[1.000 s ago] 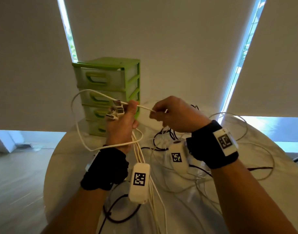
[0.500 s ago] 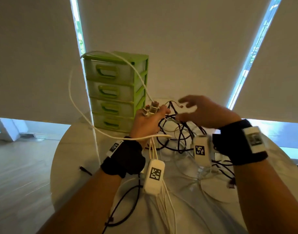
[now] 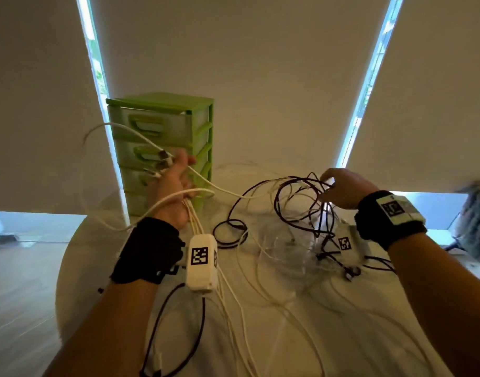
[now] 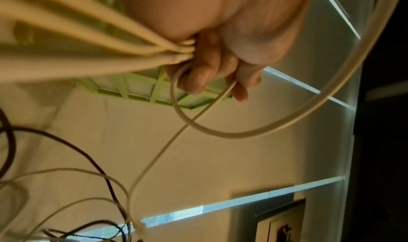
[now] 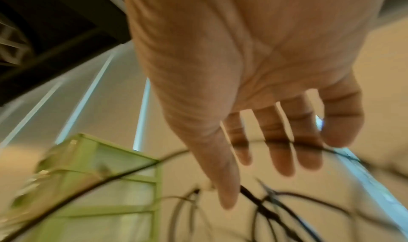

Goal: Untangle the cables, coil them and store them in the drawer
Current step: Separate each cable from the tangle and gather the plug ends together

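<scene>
My left hand (image 3: pixel 176 180) is raised in front of the green drawer unit (image 3: pixel 198 126) and grips a bundle of white cables (image 3: pixel 198 221). Their plug ends (image 3: pixel 162 159) stick out above the fist. In the left wrist view the fingers (image 4: pixel 209 68) curl round the white cables (image 4: pixel 110 41). My right hand (image 3: pixel 339 186) is over the tangle of black cables (image 3: pixel 296 202) on the table, part of which stands lifted. In the right wrist view its fingers (image 5: pixel 276 150) are nearly straight, and a thin black cable (image 5: pixel 344 154) crosses them.
The drawer unit stands at the back left of the round white table (image 3: pixel 92 273), all drawers closed. Loose white and black cables cover the middle. A black loop (image 3: pixel 176 336) lies near the front edge. A grey fuzzy object (image 3: pixel 475 227) sits at the far right.
The right hand let go of the white cable it pinched and moved to the black tangle. The left hand carried its bundle left toward the drawers, so the hands are farther apart.
</scene>
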Tool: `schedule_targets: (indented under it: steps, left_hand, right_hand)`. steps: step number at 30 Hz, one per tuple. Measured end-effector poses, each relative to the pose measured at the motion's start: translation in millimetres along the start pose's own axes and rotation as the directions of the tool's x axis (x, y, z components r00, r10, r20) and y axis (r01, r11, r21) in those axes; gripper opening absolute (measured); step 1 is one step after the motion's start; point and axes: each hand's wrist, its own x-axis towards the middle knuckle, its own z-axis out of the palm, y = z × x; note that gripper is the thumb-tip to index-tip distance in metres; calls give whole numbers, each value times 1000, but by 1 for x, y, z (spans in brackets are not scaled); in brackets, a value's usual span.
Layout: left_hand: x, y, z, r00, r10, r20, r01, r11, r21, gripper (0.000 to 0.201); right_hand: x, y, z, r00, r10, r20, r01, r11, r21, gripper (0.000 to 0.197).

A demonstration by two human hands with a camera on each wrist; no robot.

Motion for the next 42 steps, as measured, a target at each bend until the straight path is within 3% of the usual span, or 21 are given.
schedule_targets:
  steps: [2, 5, 8, 11, 13, 16, 17, 19, 20, 22, 24, 26, 30, 32, 34, 35, 36, 37, 39, 40, 42]
  left_hand:
    - [-3, -3, 6, 999, -11, 44, 10, 999, 34, 45]
    - [-15, -4, 17, 989, -2, 146, -1, 1000, 21, 35]
    - [-30, -6, 26, 967, 7, 254, -2, 1000, -20, 35]
    - [-43, -7, 35, 929, 8, 369, -2, 1000, -16, 29]
    - [-52, -8, 41, 887, -2, 461, -18, 999, 39, 29]
    - [-63, -9, 52, 816, -71, 574, -9, 991, 135, 24]
    - [-65, -8, 54, 800, -85, 594, -27, 984, 176, 20]
    - [-70, -6, 59, 774, -92, 627, -137, 942, 307, 15]
    - [-69, -6, 59, 764, -98, 638, -227, 884, 408, 20]
    - [-70, -7, 58, 712, -157, 684, -421, 685, 595, 23]
    - [-72, -9, 56, 625, -228, 747, -600, 473, 645, 15]
    - [-71, -12, 55, 614, -247, 750, -670, 339, 660, 18]
    - [-59, -18, 55, 699, -237, 675, -657, 160, 737, 19]
    - [-61, -17, 58, 722, -211, 659, -667, 39, 744, 17]
    - [-75, -14, 67, 664, -296, 687, -741, -142, 656, 16]
    - [-85, -14, 73, 621, -362, 695, -781, -209, 589, 14]
    - [-96, -15, 80, 578, -429, 694, -813, -236, 532, 13]
    - [-106, -17, 88, 522, -489, 699, -849, -220, 480, 14]
    - [-127, -21, 103, 402, -586, 704, -907, -150, 393, 16]
    - [-136, -24, 111, 343, -616, 709, -933, -134, 335, 17]
    - [-146, -29, 121, 234, -656, 718, -972, -133, 195, 25]
  right_hand:
    - [-14, -16, -3, 992, -121, -39, 119, 992, -50, 68]
    - [-45, -56, -8, 925, -380, 5, 375, 914, 155, 74]
    - [-74, -91, -1, 822, -533, 201, 478, 838, 264, 68]
    - [-88, -100, 6, 769, -615, 173, 546, 773, 321, 38]
    - [-90, -91, 4, 764, -630, 139, 535, 739, 409, 16]
    - [-90, -68, -9, 784, -602, 148, 475, 737, 481, 8]
    - [-87, -62, -15, 806, -586, 81, 480, 728, 489, 9]
    - [-82, -44, -35, 862, -478, -169, 486, 683, 546, 14]
    - [-80, -34, -48, 873, -393, -288, 484, 634, 603, 15]
    - [-84, -7, -76, 876, -253, -411, 481, 511, 712, 17]
    - [-92, 23, -96, 889, -209, -408, 458, 399, 794, 34]
    - [-102, 50, -101, 914, -188, -361, 406, 387, 828, 53]
    - [-119, 103, -88, 974, -90, -207, 224, 511, 830, 58]
    - [-128, 125, -78, 996, -71, -58, 92, 781, 618, 52]
    - [-133, 138, -71, 988, 16, 152, -41, 986, 161, 40]
    - [-138, 134, -69, 981, 35, 189, -38, 999, 13, 28]
    - [-145, 121, -69, 973, 0, 233, -3, 1000, 13, 12]
    - [-151, 109, -70, 968, -98, 229, 76, 992, 104, 12]
    - [-164, 76, -70, 944, -308, 123, 240, 890, 387, 49]
    - [-172, 54, -67, 909, -410, 75, 340, 834, 434, 57]
    - [-183, 16, -57, 783, -622, -8, 592, 742, 316, 57]
